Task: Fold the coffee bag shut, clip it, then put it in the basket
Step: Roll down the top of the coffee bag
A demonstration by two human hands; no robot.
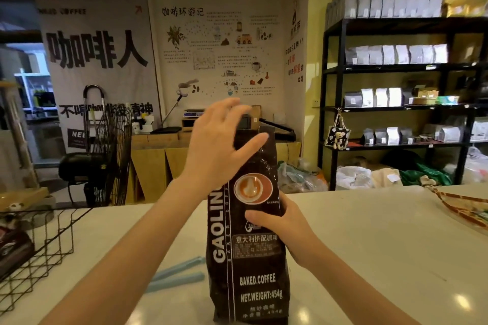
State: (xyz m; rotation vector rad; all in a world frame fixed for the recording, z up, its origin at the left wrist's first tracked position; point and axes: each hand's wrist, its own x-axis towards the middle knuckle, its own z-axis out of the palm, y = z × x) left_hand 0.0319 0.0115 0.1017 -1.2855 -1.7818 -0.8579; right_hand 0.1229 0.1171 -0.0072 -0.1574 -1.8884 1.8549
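A tall dark brown coffee bag [248, 266] stands upright on the white counter [369, 258], its top unfolded. My right hand [280, 221] is wrapped around the bag's middle from the right side. Up at the bag's top, my left hand [221, 145] has its fingers spread, the thumb lying against the bag's upper front. A light blue bag clip [174, 274] lies open on the counter just left of the bag, under my left forearm. The black wire basket [47, 243] sits at the counter's left edge.
Another dark bag [13, 250] lies inside the wire basket. A patterned cloth bag [470, 211] rests at the counter's far right. Beyond the counter stand a fan [111, 155], cardboard boxes and black shelves [396, 68] of coffee bags.
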